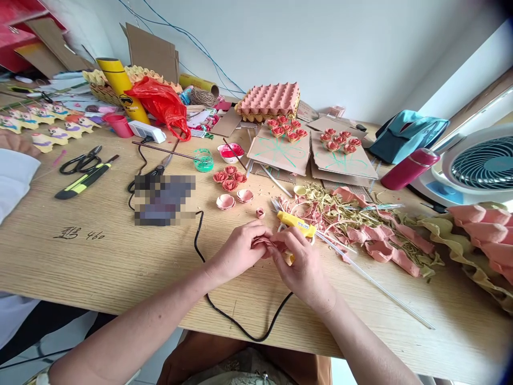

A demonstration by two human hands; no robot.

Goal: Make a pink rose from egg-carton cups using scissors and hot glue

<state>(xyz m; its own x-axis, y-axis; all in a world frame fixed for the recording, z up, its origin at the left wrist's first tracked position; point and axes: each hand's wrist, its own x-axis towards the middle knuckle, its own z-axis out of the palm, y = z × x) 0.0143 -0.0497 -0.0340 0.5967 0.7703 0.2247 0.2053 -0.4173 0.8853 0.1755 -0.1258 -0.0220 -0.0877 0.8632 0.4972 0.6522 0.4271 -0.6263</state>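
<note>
Above the front middle of the table, my left hand and my right hand meet, fingers closed on one pink egg-carton piece. Its shape is mostly hidden by the fingers. Just beyond them lies a yellow glue gun, its black cord looping in front of me. A small pink rosebud stands past my left fingertips. Behind it are two pink petal cups, one a pink cup, and several darker red paper roses.
Carton scraps and a long clear glue stick lie right. Cardboard sheets bearing red flowers stand behind. Green paint, scissors and a cutter knife are left. Another person's white sleeve shows far left.
</note>
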